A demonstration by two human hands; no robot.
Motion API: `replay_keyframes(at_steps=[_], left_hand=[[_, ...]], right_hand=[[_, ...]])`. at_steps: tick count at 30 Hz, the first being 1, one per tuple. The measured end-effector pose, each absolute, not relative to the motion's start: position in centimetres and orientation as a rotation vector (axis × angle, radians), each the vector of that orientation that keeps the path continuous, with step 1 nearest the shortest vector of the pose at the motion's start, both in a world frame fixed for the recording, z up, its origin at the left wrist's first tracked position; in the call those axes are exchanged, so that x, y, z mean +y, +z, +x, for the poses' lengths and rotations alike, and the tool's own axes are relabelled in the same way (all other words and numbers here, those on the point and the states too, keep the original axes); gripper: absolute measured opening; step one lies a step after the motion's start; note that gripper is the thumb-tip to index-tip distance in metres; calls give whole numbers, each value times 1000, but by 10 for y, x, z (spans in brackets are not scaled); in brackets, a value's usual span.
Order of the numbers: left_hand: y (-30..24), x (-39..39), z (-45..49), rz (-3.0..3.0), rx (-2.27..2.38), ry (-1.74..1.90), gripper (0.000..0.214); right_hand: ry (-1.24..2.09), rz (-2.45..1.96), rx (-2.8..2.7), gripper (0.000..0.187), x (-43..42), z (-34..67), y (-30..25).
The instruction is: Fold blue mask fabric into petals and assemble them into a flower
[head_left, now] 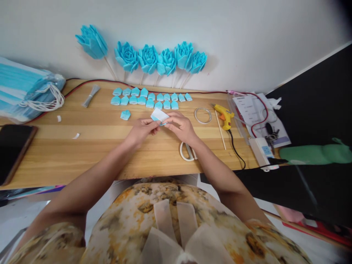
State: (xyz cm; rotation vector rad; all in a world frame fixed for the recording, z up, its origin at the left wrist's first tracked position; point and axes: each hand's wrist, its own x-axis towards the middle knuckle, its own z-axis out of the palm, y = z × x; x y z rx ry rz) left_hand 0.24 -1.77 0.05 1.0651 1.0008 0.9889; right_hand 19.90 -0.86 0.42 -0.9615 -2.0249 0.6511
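Note:
Between my two hands is a small folded piece of blue and white fabric (160,114), its white face up. My left hand (142,131) pinches its lower left side. On its right side, the fingers and thumb of my right hand (180,126) are closed. Just left of the hands lies a single folded blue petal (125,115). Behind them, several more blue folded petals (141,100) are laid out in two rows. White-handled scissors (187,151) rest partly under my right forearm, their blades hidden.
Several blue flowers (148,58) on sticks lean at the wall. To the right are a tape ring (202,115), thin stick (220,130), yellow glue gun (224,116), power strip (263,154) and green bottle (316,154). Bagged masks (24,86), wire ties (91,96) and a phone (15,150) lie left.

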Motion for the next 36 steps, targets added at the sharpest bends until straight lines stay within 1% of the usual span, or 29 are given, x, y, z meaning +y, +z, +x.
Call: replay_keyframes(at_steps=[4, 9, 15, 18, 20, 24, 33, 36], left_hand=[[3, -18, 3, 1192, 1079, 1009, 38], [6, -19, 4, 1235, 1110, 988, 35], [7, -19, 4, 1249, 1121, 977, 33], [10, -20, 4, 1254, 1145, 949, 33], [13, -21, 5, 1265, 1157, 929, 34], [13, -22, 4, 1307, 1149, 907, 34], [10, -19, 4, 1214, 1133, 1070, 24], [11, -20, 5, 1189, 1118, 1111, 25]], right_hand=[[789, -1003, -1891, 18, -10, 197, 5], [944, -1057, -1730, 20, -12, 194, 5], [909, -1106, -1671, 17, -11, 193, 4], [923, -1106, -1648, 18, -11, 193, 4], [966, -1082, -1640, 24, -11, 193, 4], [1025, -1059, -1631, 43, -11, 195, 1], [1099, -990, -1717, 52, -12, 193, -3], [1107, -1004, -1730, 53, -12, 191, -5]])
